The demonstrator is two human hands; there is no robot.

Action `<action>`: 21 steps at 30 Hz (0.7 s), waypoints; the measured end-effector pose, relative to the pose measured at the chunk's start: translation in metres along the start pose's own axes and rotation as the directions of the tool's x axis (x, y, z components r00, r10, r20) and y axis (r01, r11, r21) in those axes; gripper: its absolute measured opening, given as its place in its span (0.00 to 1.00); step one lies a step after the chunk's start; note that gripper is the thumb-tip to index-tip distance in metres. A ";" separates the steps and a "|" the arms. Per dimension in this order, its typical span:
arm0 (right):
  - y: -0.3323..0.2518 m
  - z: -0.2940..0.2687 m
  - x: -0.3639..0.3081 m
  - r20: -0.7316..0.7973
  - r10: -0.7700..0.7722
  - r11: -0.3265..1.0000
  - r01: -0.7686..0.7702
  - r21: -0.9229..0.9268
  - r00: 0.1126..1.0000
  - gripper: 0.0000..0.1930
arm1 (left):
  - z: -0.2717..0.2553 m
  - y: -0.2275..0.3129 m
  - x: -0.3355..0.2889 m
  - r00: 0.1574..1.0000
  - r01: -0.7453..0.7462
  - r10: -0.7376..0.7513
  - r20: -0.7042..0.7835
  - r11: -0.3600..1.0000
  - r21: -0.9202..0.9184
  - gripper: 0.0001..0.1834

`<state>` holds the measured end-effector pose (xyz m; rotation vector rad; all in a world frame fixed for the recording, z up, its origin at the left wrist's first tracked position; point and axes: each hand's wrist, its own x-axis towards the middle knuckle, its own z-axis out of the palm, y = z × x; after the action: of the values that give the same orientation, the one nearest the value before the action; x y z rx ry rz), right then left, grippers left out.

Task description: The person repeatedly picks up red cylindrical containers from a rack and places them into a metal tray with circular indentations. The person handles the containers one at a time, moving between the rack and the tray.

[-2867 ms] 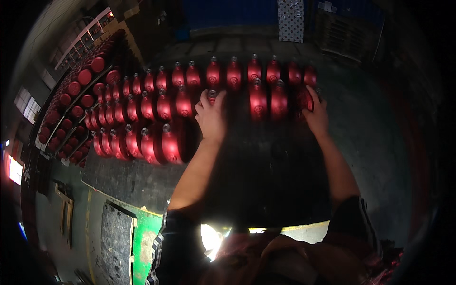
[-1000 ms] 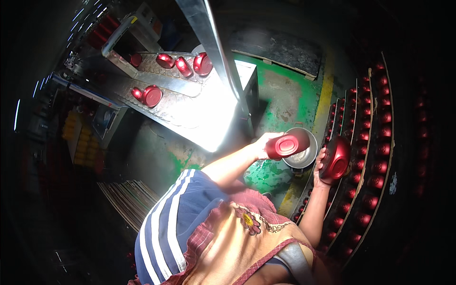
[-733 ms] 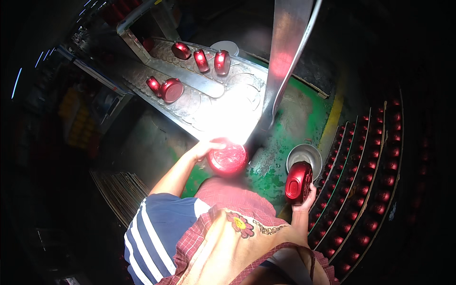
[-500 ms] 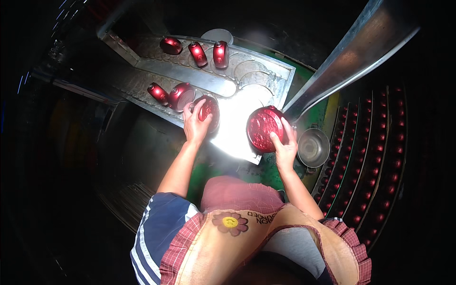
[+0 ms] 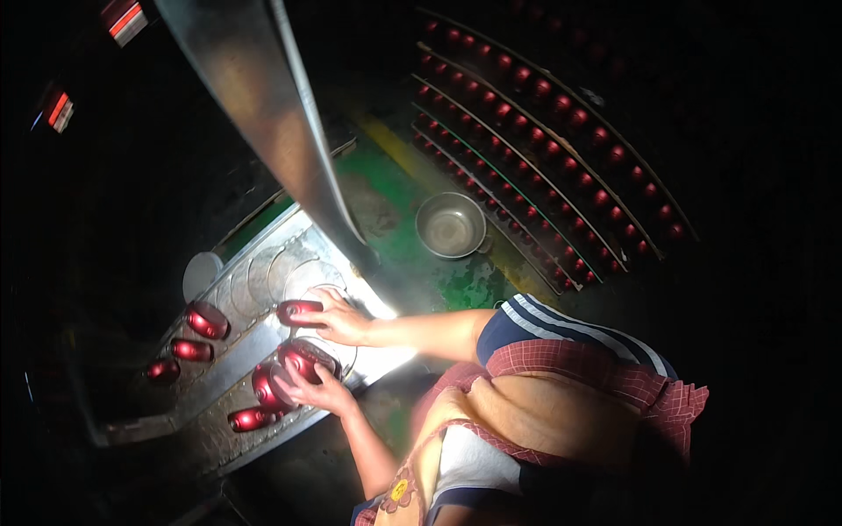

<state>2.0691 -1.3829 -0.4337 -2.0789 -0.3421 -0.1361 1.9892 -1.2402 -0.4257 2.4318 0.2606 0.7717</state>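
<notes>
- Right hand [image 5: 344, 323] grips one bottle [image 5: 293, 312] over the conveyor [image 5: 239, 285]; left-hand fingers [image 5: 303, 387] touch a second bottle [image 5: 309, 354] at six o'clock, grasping or released, cannot tell.
- Crowding a neighbour [image 5: 267, 394] at eight could knock or scratch both.
- Glare whitens the metal; pot [image 5: 450, 226] at two, on green floor [image 5: 474, 285]; dark room.

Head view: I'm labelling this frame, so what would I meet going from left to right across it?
Leftmost dark-red bottle, pale round object, lowest red bottle, right hand, round metal pot, white-striped right sleeve.
</notes>
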 end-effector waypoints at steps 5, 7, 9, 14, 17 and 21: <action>0.045 -0.205 -0.095 -0.167 -0.017 0.974 0.054 0.221 0.986 0.25 | 0.030 0.109 -0.053 0.931 0.189 0.088 0.354 0.715 -0.673 0.13; 0.068 -0.311 -0.154 -0.410 0.063 0.978 0.024 0.205 0.910 0.25 | 0.057 0.167 -0.082 0.773 0.409 0.175 0.609 0.596 -0.691 0.11; 0.092 -0.441 -0.222 -0.680 -0.063 0.980 -0.082 -0.180 0.731 0.23 | 0.092 0.237 -0.103 0.640 0.542 0.316 0.700 0.461 -0.703 0.10; 0.127 -0.775 -0.399 -0.976 -0.117 0.705 -0.677 -0.213 0.185 0.30 | 0.192 0.487 -0.141 0.429 0.555 0.507 0.747 0.505 -0.661 0.13; 0.165 -0.923 -0.446 -0.938 -0.290 0.436 -0.847 -0.304 0.187 0.30 | 0.253 0.694 -0.176 0.311 0.273 0.854 0.417 0.341 -0.900 0.19; 0.233 -1.015 -0.453 -0.972 -0.168 0.124 -0.975 -0.186 0.164 0.32 | 0.298 0.956 -0.264 0.116 -0.092 0.990 -0.078 -0.067 -0.993 0.26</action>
<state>1.7497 -2.4505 -0.2172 -2.5323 1.8118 -1.2531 1.9593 -2.2503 -0.2011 1.2153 -1.6373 -0.0956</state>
